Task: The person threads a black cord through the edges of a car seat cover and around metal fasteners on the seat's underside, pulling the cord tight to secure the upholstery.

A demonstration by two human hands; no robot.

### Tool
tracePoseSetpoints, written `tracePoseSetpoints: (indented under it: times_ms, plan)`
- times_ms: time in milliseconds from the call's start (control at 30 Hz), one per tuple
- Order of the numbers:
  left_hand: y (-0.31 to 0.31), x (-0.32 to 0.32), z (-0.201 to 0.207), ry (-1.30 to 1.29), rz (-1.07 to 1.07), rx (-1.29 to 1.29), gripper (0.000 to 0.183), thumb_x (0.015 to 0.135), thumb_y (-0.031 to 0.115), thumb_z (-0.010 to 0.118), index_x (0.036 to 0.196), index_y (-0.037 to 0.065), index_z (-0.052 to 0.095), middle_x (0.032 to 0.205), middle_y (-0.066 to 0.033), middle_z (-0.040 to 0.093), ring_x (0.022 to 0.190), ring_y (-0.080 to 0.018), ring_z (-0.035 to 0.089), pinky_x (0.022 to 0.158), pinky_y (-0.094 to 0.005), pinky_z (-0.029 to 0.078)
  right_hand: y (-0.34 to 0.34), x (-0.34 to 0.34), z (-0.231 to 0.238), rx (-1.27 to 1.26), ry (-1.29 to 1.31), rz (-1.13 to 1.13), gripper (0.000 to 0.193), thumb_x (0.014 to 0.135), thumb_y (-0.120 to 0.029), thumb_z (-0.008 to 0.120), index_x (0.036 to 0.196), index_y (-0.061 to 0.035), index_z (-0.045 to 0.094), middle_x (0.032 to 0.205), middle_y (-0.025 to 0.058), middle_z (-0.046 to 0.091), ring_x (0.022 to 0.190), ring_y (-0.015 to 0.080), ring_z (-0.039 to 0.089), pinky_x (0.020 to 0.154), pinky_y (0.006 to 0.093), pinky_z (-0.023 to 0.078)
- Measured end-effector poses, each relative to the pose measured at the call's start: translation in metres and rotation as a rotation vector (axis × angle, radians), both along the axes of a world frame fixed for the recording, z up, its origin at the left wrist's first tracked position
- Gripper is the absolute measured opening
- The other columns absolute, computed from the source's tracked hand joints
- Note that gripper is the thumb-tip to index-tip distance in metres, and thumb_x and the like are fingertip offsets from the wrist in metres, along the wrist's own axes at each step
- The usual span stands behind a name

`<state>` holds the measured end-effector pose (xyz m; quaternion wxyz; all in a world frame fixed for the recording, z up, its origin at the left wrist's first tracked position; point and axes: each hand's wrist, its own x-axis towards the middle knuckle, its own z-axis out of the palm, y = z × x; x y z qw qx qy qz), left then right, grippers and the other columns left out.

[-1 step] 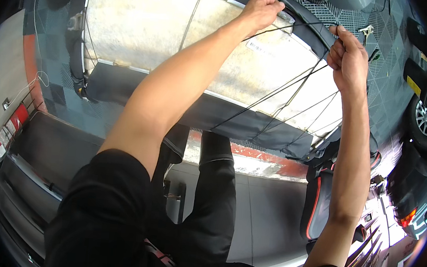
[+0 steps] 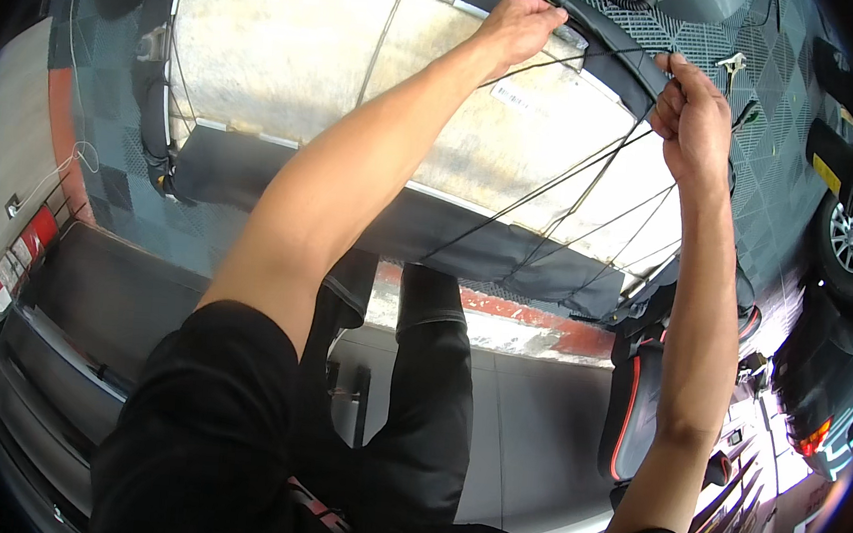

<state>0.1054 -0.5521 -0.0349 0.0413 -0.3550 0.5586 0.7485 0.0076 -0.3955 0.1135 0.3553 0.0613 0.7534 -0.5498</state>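
Note:
A long pale foam seat cushion [image 2: 274,44] lies on the floor in front of me, its black cover [image 2: 284,167] wrapped round the edges. Thin black cords [image 2: 594,172] criss-cross the foam's right half. My left hand [image 2: 521,31] is closed at the far edge, its thumb and fingers pinching the cover's rim. Farther right, my right hand [image 2: 694,117] is closed, holding a black cord [image 2: 619,53] stretched tight over the foam toward the left forearm. The cord passes behind that forearm. What lies inside the right hand's curled fingers is hidden.
Dark grey tiles [image 2: 112,187] cover the floor round the cushion. A black bench seat [image 2: 82,310] stands at lower left, and a black seat with red piping [image 2: 636,403] at lower right. Small tools [image 2: 731,62] lie beyond my right hand. A car wheel [image 2: 847,240] is at far right.
Both hands keep their grip and shift only very slightly. The cord stays taut.

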Motion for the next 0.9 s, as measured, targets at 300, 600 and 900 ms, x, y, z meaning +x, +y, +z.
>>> tracePoseSetpoints:
  times_ms: [300,600,900]
  plan:
    - [-0.005,0.004,0.01,0.149,0.489,0.537,0.016,0.083,0.017,0.064,0.081,0.002,0.066,0.079,-0.005,0.06,0.067,-0.0121,0.053,0.055,-0.0271,0.041,0.001,-0.013,-0.026,0.055,-0.083,-0.019,0.024,0.098,-0.019,0.055,0.099,0.0039,0.065,0.06,-0.0049,0.038,0.048,0.0058,0.029,0.045,0.0244,0.028]
    - [-0.005,0.013,0.027,0.042,0.343,0.607,0.022,0.102,0.019,0.045,0.105,0.004,0.06,0.07,-0.0007,0.052,0.054,-0.0083,0.037,0.049,-0.0231,0.032,0.007,-0.024,-0.044,0.091,-0.11,-0.043,0.023,0.097,-0.016,0.056,0.099,0.0044,0.065,0.061,-0.0032,0.041,0.047,0.0061,0.032,0.044,0.0246,0.029]
    - [-0.03,0.009,0.036,-0.237,-0.4,0.441,0.026,0.102,0.021,0.05,0.122,0.01,0.062,0.072,0.0022,0.056,0.058,-0.0038,0.051,0.05,-0.0189,0.043,-0.011,-0.024,-0.04,-0.039,-0.115,0.054,0.023,0.096,-0.018,0.059,0.098,0.0038,0.066,0.06,-0.0029,0.044,0.045,0.006,0.033,0.042,0.0245,0.03]
